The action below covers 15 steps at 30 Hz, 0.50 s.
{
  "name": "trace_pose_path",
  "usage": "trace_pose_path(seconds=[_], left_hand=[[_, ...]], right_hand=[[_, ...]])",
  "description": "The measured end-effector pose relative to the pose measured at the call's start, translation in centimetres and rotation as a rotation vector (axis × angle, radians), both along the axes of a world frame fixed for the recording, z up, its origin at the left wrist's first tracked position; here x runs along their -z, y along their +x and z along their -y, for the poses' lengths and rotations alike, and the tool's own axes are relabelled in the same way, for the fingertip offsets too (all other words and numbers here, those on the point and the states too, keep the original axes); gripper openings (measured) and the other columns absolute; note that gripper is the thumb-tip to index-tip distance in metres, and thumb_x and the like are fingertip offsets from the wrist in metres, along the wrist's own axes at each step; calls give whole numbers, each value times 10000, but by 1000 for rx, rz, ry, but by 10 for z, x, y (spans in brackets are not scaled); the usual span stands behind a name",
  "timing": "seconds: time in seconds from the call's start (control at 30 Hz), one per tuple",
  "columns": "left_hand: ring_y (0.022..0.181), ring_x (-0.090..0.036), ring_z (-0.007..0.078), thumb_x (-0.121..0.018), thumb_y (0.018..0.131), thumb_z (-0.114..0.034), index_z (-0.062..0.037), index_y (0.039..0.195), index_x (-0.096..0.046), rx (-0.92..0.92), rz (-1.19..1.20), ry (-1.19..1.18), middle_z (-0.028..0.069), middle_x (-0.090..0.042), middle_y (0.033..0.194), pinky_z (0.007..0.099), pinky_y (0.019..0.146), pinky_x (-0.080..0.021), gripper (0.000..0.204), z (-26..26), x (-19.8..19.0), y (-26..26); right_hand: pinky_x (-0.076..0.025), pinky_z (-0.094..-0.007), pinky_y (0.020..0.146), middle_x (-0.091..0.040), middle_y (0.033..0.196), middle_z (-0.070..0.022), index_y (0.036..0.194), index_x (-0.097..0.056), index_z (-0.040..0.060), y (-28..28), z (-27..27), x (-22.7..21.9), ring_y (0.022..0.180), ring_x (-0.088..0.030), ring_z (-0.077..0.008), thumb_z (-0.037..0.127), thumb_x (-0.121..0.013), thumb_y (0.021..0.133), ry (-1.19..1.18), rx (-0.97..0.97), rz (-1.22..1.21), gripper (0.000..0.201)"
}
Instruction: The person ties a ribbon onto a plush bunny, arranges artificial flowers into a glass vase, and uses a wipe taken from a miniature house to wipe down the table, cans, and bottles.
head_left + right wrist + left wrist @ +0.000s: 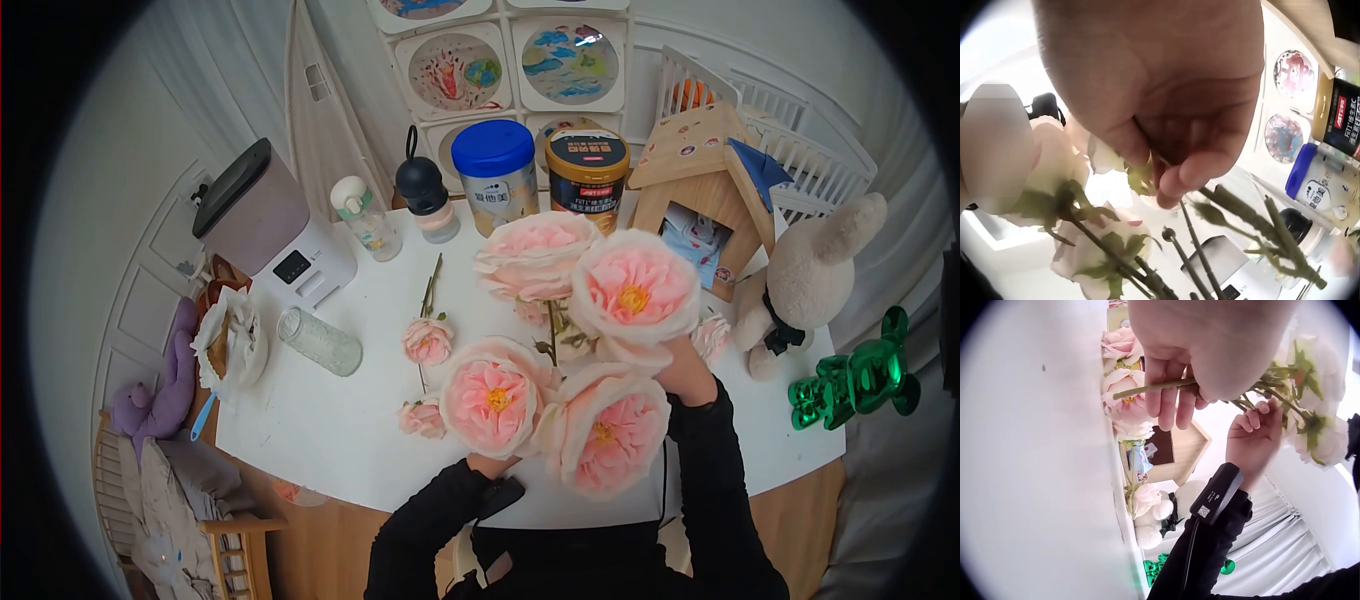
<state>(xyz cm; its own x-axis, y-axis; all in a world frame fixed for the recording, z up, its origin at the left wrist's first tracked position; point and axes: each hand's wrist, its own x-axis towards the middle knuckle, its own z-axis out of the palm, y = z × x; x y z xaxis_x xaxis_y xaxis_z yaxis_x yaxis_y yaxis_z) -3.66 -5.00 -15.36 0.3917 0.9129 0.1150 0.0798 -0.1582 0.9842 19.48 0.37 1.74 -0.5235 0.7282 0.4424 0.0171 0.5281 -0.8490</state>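
Large pink roses, one of them a full bloom (497, 397), cluster over the table in front of the person. My left hand (492, 466) grips their stems low down; in the left wrist view a green stem (1147, 390) crosses under its curled fingers (1169, 403). My right hand (688, 372), behind the upper right rose (636, 290), pinches a stem between thumb and fingers in the right wrist view, where a cut stem (1260, 222) juts out past the fingertips. Blooms hide most of both hands from the head view. Smaller roses (428, 340) lie on the table to the left.
A ribbed glass vase (320, 342) lies on its side on the white table (300, 440). Behind stand a dispenser (270, 225), bottles, a blue-lidded can (494, 175), a black-lidded tub (587, 175) and a wooden house (690, 150). A plush rabbit (815, 265) and green figure (855, 372) are right.
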Motion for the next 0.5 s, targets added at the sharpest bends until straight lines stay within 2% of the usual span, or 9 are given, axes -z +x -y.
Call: trace_pose_path(seconds=[0.07, 0.1, 0.2, 0.27, 0.47, 0.5], left_hand=[[1257, -425, 246, -559, 883, -224, -78, 1281, -482, -15, 103, -146, 106, -502, 1228, 383, 1053, -342, 431, 3, 9, -1], [1257, -425, 246, -559, 883, -224, -78, 1281, -482, -16, 102, -147, 106, -502, 1228, 383, 1053, -342, 431, 4, 12, -2], [1256, -426, 248, -563, 881, -220, -79, 1284, -481, 1, 84, -47, 107, -500, 1234, 383, 1052, -342, 435, -1, -2, -2], [1255, -427, 250, -566, 879, -218, -80, 1286, -481, 14, 78, 8, 107, -498, 1238, 384, 1052, -343, 438, -19, -14, 19], [1253, -429, 254, -574, 873, -209, -81, 1292, -480, 32, 43, 121, 108, -494, 1250, 385, 1052, -345, 448, -24, -38, 15], [1253, -430, 255, -575, 872, -208, -81, 1293, -480, 37, 35, 149, 108, -494, 1251, 385, 1051, -345, 449, 16, -32, -29]], right_hand=[[-488, -391, 807, -659, 1030, -115, 1088, -646, 66, 2, -3, 18, 938, -634, -279, 134, -663, 816, -37, 274, -8, 282], [-500, -421, 743, -686, 935, -132, 1019, -674, 72, 3, -4, 23, 865, -654, -322, 108, -661, 791, -52, 414, -13, 231], [-499, -413, 751, -681, 951, -131, 1030, -670, 69, -1, -5, 17, 870, -653, -313, 114, -661, 796, -47, 383, -49, 238], [-499, -406, 759, -676, 968, -129, 1041, -666, 66, -8, -6, 15, 874, -652, -304, 120, -660, 801, -59, 352, -74, 246], [-499, -385, 782, -661, 1018, -124, 1074, -653, 57, -12, -10, 20, 889, -649, -275, 139, -659, 818, -149, 243, -157, 269], [-499, -381, 786, -658, 1027, -124, 1079, -651, 56, -8, -4, 22, 891, -649, -271, 142, -659, 820, -155, 225, -174, 273]])
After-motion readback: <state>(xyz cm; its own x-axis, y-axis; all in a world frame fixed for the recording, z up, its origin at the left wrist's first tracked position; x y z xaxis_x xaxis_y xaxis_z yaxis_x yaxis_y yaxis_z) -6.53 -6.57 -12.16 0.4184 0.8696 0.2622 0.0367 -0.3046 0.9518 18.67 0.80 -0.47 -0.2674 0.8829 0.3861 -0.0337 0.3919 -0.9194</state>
